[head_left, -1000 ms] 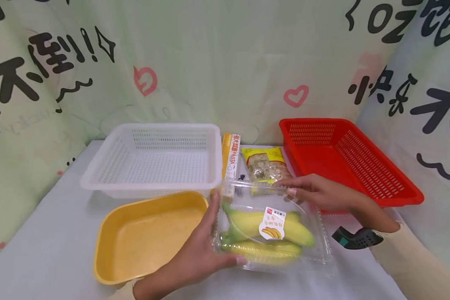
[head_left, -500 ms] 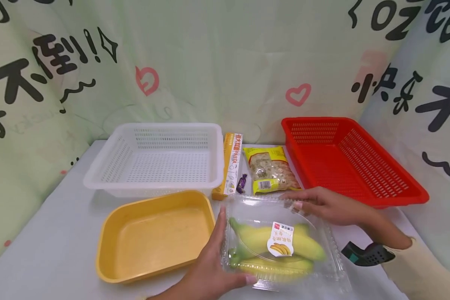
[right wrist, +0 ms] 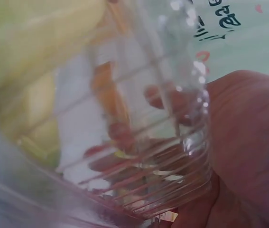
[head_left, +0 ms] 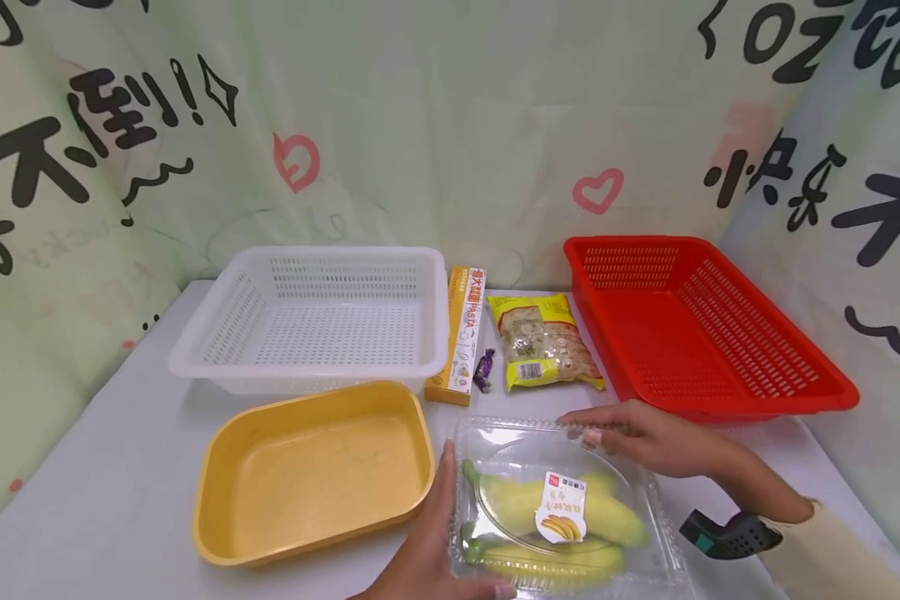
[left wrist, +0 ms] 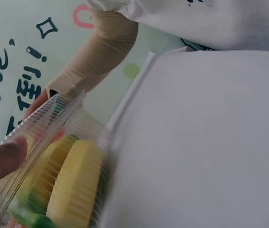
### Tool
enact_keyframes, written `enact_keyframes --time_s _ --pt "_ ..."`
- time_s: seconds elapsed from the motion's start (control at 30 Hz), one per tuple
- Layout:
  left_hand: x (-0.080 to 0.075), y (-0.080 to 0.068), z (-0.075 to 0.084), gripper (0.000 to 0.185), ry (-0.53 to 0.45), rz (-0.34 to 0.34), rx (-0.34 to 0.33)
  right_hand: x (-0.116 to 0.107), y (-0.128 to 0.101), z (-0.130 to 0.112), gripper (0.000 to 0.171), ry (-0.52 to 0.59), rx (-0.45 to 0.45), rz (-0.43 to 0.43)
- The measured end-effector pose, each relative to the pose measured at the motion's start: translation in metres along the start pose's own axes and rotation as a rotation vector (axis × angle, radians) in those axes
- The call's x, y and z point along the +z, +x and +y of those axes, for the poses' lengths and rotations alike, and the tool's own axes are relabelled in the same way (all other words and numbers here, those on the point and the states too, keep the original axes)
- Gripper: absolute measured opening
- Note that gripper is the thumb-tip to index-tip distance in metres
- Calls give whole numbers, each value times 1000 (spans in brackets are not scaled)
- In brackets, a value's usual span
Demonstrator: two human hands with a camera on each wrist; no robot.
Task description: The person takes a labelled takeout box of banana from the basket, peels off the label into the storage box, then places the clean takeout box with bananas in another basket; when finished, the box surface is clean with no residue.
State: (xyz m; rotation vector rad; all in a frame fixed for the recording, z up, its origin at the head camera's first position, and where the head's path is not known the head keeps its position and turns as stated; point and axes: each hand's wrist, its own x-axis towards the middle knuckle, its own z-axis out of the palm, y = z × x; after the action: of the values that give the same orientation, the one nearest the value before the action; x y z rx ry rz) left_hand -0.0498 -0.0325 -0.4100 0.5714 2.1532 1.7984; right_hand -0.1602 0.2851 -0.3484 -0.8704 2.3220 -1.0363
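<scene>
A clear plastic clamshell box (head_left: pixel 566 508) holding yellow-green bananas (head_left: pixel 555 517) sits on the white bench (head_left: pixel 120 467) at its near edge, just right of the yellow tray (head_left: pixel 311 471). A white label (head_left: pixel 562 505) printed with bananas is stuck on its lid. The left hand (head_left: pixel 435 542) lies along the box's left side, with straight fingers pressed against the wall and the thumb under the near edge, so its grip is open against the box. The right hand (head_left: pixel 637 433) rests on the far right corner, fingers stretched flat over the rim, its grip likewise open and pressing. Behind the box lie a yellow snack packet (head_left: pixel 542 342), a small purple wrapped sweet (head_left: pixel 483 370) and a long pasta carton (head_left: pixel 461 333). A white perforated basket (head_left: pixel 315 317) stands behind the tray, and a red perforated basket (head_left: pixel 705 325) stands to the far right.
</scene>
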Motion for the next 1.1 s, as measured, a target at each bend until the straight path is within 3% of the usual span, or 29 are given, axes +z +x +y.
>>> enact_keyframes --time_s 0.27,0.5,0.67,0.83,0.9,1.1 --pt "-4 5 -9 131 73 41 80 5 11 13 36 -32 -32 52" --pt "-6 5 -10 131 104 71 61 5 13 11 37 -66 3 95" --pt "-5 3 -8 131 117 90 68 6 8 -1 41 -113 86 215" --pt "-2 2 -4 133 129 98 36 6 0 -19 33 -120 42 396" --pt "-1 2 -3 133 138 101 25 7 -4 -27 30 -126 14 431" --pt "2 1 -2 131 173 121 25 16 -12 -47 28 -77 48 341"
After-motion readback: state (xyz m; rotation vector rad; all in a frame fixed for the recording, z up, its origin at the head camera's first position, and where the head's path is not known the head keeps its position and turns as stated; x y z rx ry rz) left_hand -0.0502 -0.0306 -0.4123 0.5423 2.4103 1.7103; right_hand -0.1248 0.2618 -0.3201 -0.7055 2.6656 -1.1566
